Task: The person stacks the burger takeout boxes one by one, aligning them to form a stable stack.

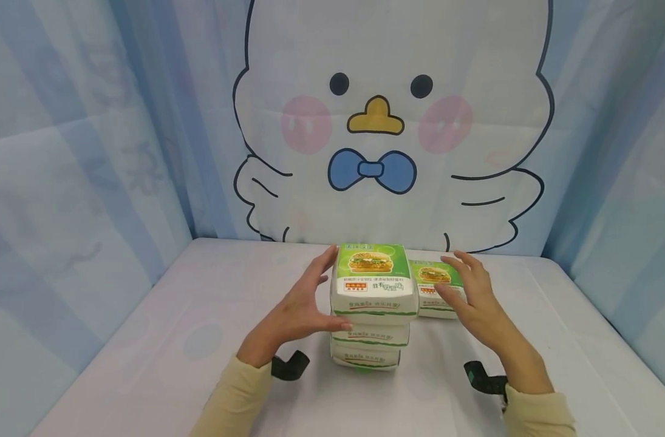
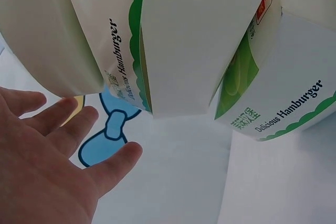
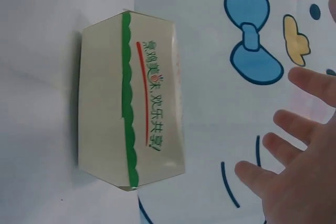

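Three white-and-green hamburger boxes stand stacked in the middle of the table; the top box (image 1: 373, 297) carries a burger picture. Below it are the middle box (image 1: 373, 335) and the bottom box (image 1: 365, 358), slightly out of line. My left hand (image 1: 299, 312) is at the stack's left side, fingers extended and thumb spread near the front. In the left wrist view that hand (image 2: 52, 166) shows a gap from the boxes. A single hamburger box (image 1: 437, 308) sits behind and right of the stack. Over its right side hovers my right hand (image 1: 480, 306), holding nothing, fingers spread.
A pale tablecloth (image 1: 163, 340) covers the table. Behind it hangs a curtain (image 1: 365, 212) with a cartoon bird, and further curtains (image 1: 64, 182) close off both sides. Black wrist mounts (image 1: 291, 366) show below both hands.
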A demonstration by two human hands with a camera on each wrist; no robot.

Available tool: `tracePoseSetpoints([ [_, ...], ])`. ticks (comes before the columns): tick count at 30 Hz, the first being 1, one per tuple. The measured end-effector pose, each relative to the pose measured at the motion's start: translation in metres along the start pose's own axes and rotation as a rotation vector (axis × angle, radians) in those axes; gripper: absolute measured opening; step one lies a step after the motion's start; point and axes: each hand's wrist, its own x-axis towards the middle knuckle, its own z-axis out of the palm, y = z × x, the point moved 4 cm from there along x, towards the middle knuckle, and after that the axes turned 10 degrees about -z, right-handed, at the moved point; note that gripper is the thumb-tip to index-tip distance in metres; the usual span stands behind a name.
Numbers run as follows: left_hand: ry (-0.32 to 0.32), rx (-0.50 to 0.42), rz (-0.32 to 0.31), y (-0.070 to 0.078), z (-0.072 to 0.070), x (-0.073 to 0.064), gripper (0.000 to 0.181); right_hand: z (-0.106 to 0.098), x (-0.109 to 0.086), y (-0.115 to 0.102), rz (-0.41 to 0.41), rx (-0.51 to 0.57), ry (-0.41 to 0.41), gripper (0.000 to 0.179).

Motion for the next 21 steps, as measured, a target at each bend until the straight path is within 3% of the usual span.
tracePoseSetpoints([
  [8,0.000,-0.019,0.007,-0.001,0.000,0.000,0.120,0.015,-0.003,0.020,0.077,-0.078,-0.099,0.069],
  [21,-0.013,-0.048,-0.008,0.000,0.003,0.000,0.116,0.028,-0.007,0.029,0.062,-0.091,-0.193,0.069],
])
